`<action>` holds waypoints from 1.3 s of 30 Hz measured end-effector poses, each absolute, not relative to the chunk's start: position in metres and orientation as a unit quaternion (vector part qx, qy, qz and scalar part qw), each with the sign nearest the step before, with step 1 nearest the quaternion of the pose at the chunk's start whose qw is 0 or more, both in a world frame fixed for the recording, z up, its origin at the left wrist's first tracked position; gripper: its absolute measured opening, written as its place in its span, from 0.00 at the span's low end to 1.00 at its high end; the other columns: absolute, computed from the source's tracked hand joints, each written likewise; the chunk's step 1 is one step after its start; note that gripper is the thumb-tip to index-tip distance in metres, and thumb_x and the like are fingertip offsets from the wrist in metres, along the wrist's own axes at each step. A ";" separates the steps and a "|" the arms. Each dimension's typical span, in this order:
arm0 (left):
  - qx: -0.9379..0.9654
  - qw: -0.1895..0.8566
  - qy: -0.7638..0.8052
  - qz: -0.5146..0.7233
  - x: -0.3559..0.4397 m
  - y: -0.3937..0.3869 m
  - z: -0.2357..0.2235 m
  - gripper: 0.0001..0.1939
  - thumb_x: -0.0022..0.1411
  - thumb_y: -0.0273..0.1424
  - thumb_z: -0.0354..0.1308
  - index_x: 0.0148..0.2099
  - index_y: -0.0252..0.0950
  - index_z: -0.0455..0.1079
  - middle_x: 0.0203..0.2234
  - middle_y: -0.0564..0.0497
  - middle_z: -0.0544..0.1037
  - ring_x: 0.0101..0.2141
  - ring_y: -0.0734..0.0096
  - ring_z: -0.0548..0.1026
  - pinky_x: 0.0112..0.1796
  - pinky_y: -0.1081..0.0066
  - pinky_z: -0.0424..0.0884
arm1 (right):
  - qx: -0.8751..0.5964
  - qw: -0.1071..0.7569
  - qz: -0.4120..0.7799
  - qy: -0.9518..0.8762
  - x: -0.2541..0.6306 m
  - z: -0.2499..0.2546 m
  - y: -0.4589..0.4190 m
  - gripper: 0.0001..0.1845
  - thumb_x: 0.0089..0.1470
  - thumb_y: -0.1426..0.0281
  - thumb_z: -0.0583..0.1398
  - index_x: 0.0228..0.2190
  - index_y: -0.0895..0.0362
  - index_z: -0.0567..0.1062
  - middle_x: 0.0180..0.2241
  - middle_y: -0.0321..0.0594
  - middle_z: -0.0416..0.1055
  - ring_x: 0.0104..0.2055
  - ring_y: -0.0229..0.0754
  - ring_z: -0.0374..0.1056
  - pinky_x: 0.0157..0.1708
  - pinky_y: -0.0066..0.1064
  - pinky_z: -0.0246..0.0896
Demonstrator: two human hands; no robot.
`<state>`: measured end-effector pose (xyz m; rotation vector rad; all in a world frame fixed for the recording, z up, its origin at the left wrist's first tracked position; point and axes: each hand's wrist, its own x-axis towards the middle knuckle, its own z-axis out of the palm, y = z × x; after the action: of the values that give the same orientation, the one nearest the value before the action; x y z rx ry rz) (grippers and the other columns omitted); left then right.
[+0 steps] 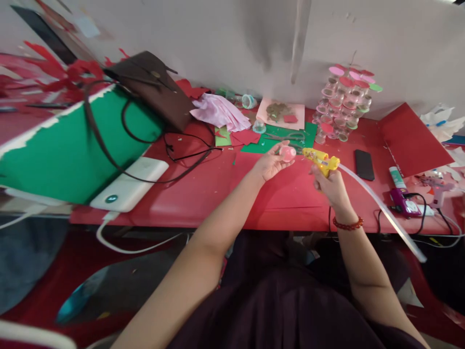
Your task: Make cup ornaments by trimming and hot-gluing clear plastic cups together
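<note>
My left hand [272, 162] is raised over the red table [203, 194] and pinches a small round pink-topped cup [287, 153] between thumb and fingers. My right hand [329, 186] grips a yellow hot glue gun [321, 161]. Its nozzle points left and sits just beside the cup. A long clear glue stick [381, 208] runs out of the gun's back toward the lower right. A red bead bracelet [348, 225] circles my right wrist.
A stack of small clear cups with pink lids [343, 104] stands at the back. Scissors lie on green paper [276, 140]. A black phone [364, 165], a purple glue gun [403, 203], a brown bag [156, 87], a green board [65, 145] and a white power bank [129, 184] lie around.
</note>
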<state>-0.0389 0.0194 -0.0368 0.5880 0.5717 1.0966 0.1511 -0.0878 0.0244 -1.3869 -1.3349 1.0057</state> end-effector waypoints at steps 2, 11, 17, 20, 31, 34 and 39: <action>0.275 0.771 0.259 0.512 -0.039 0.019 -0.038 0.24 0.57 0.14 0.60 0.52 0.41 0.77 0.47 0.50 0.82 0.51 0.63 0.80 0.61 0.51 0.71 | -0.561 0.479 0.396 -0.547 0.142 0.017 -0.088 0.26 0.53 0.45 0.66 0.29 0.56 0.74 0.14 0.27 0.61 0.15 0.29 0.54 0.16 0.25 0.48; 0.286 0.772 0.229 0.520 -0.040 0.018 -0.040 0.24 0.54 0.15 0.64 0.51 0.41 0.76 0.50 0.47 0.82 0.59 0.55 0.76 0.62 0.50 0.69 | -0.563 0.499 0.425 -0.503 0.139 0.005 -0.084 0.27 0.56 0.44 0.63 0.26 0.55 0.70 0.15 0.27 0.59 0.14 0.28 0.51 0.15 0.25 0.44; 0.294 0.773 0.213 0.520 -0.040 0.015 -0.038 0.21 0.55 0.16 0.65 0.49 0.40 0.76 0.46 0.49 0.83 0.50 0.62 0.81 0.59 0.53 0.73 | -0.577 0.491 0.427 -0.493 0.135 0.004 -0.085 0.26 0.57 0.46 0.64 0.25 0.54 0.68 0.15 0.27 0.59 0.14 0.28 0.51 0.15 0.25 0.46; 0.293 0.775 0.211 0.519 -0.040 0.015 -0.037 0.21 0.54 0.16 0.65 0.49 0.40 0.76 0.46 0.50 0.84 0.48 0.63 0.82 0.58 0.54 0.74 | -0.575 0.492 0.426 -0.496 0.135 0.005 -0.085 0.27 0.56 0.44 0.63 0.25 0.54 0.68 0.15 0.26 0.59 0.15 0.28 0.52 0.15 0.25 0.45; 0.297 0.772 0.221 0.516 -0.040 0.017 -0.040 0.21 0.55 0.17 0.66 0.50 0.40 0.76 0.49 0.47 0.83 0.57 0.58 0.78 0.61 0.50 0.70 | -0.581 0.514 0.438 -0.455 0.132 0.004 -0.081 0.24 0.52 0.48 0.66 0.25 0.54 0.68 0.17 0.27 0.63 0.15 0.27 0.53 0.14 0.24 0.46; 0.300 0.772 0.221 0.514 -0.041 0.017 -0.039 0.21 0.55 0.17 0.66 0.50 0.40 0.76 0.49 0.47 0.83 0.56 0.58 0.78 0.62 0.50 0.69 | -0.580 0.509 0.434 -0.464 0.132 0.003 -0.081 0.24 0.53 0.47 0.66 0.26 0.53 0.68 0.17 0.26 0.61 0.15 0.28 0.53 0.15 0.24 0.47; 0.301 0.772 0.222 0.514 -0.041 0.015 -0.037 0.21 0.55 0.17 0.66 0.49 0.40 0.76 0.48 0.47 0.83 0.51 0.61 0.80 0.61 0.51 0.71 | -0.583 0.503 0.429 -0.472 0.133 0.003 -0.082 0.25 0.51 0.47 0.66 0.26 0.54 0.68 0.16 0.26 0.60 0.16 0.28 0.53 0.15 0.24 0.47</action>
<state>-0.0410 0.0154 -0.0373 0.6528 0.4817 1.1152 0.1327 -0.0818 0.0025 -1.4090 -1.1407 1.0355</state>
